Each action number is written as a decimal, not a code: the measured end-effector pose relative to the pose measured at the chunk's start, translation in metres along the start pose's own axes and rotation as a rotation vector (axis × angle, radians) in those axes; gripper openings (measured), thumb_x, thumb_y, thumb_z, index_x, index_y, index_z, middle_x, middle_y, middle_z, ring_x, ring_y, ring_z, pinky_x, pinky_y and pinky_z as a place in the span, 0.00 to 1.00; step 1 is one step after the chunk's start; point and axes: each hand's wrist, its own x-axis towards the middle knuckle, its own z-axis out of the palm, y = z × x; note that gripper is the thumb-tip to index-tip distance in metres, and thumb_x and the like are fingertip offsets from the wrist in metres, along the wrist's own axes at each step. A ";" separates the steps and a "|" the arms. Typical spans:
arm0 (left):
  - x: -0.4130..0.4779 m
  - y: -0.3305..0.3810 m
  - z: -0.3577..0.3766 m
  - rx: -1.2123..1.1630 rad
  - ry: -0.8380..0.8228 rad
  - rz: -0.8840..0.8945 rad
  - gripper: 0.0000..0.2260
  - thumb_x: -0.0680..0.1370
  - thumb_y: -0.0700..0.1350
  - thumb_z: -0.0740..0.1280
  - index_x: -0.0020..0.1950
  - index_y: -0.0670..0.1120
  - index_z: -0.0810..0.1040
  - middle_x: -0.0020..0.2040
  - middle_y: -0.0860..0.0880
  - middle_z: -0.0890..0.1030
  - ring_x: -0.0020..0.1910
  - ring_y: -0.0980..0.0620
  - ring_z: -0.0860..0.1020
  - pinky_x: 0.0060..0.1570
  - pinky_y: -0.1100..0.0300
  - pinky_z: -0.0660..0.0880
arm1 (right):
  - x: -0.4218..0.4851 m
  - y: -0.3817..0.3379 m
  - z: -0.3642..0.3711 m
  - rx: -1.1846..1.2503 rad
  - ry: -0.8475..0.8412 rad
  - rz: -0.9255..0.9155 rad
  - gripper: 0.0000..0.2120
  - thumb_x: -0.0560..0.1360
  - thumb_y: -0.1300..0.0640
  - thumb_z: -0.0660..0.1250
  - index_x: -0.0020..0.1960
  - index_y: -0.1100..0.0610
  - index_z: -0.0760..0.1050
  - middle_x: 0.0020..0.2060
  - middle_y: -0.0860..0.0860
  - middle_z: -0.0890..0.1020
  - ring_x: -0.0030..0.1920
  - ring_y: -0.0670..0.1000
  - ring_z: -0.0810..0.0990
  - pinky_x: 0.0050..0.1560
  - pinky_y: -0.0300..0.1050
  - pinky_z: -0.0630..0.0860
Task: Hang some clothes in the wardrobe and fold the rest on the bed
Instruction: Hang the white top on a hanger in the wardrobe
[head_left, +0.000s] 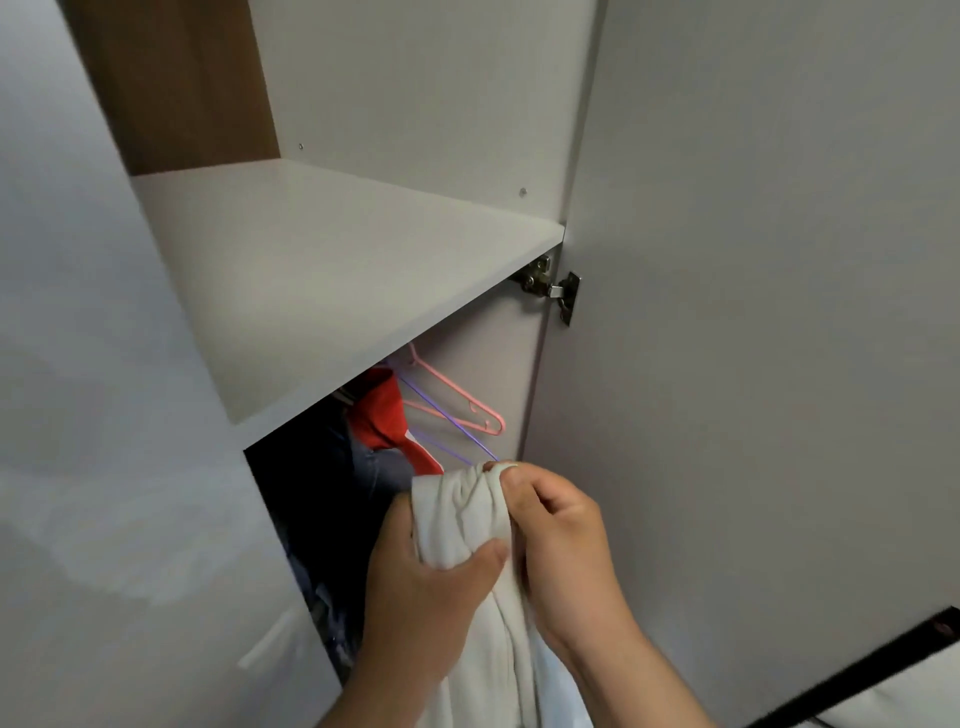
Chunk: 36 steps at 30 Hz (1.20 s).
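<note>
- Two doors frame what I see: the left door (104, 415) is a pale panel filling that side, swung open.
- Next comes the wardrobe (415, 104), with a bare white shelf (322, 270) across it and a brown board (176, 78) above at the back left.
- Under the shelf I make out dark clothes (311, 493) hanging in shadow, then a red garment (384, 410) just beside them.
- My left hand (415, 587) grips a white garment (467, 509) in front of the hanging space, thumb clamped over the bunched cloth.
- A purple hanger (447, 415) slants down from under the shelf, and its lower end meets the top of the white garment; a pink hanger (467, 402) hangs just behind it, bare.
- My right hand (561, 540) pinches the garment's top edge, fingers curled, right where the purple hanger ends.
- A metal hinge (550, 286) sits below the shelf's right corner, joining the right door (753, 364).
</note>
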 end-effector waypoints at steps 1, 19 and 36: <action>0.005 -0.005 0.003 -0.006 0.017 -0.016 0.20 0.60 0.42 0.77 0.48 0.54 0.78 0.45 0.66 0.82 0.43 0.66 0.81 0.41 0.76 0.72 | 0.011 0.002 -0.004 -0.009 -0.016 0.024 0.13 0.72 0.49 0.69 0.46 0.58 0.84 0.40 0.59 0.83 0.43 0.52 0.79 0.48 0.55 0.76; 0.063 -0.062 0.026 -0.012 0.220 -0.154 0.22 0.67 0.34 0.78 0.58 0.48 0.78 0.51 0.50 0.84 0.49 0.53 0.83 0.53 0.52 0.80 | 0.170 0.141 -0.039 -0.576 0.001 0.103 0.07 0.76 0.58 0.70 0.39 0.55 0.81 0.33 0.50 0.81 0.36 0.46 0.75 0.45 0.48 0.77; 0.070 -0.079 0.020 -0.033 0.235 -0.173 0.20 0.67 0.31 0.77 0.54 0.47 0.78 0.49 0.50 0.84 0.46 0.55 0.83 0.48 0.60 0.80 | 0.181 0.172 -0.034 -0.376 0.035 0.102 0.17 0.77 0.60 0.66 0.30 0.60 0.69 0.25 0.48 0.67 0.31 0.50 0.63 0.36 0.47 0.63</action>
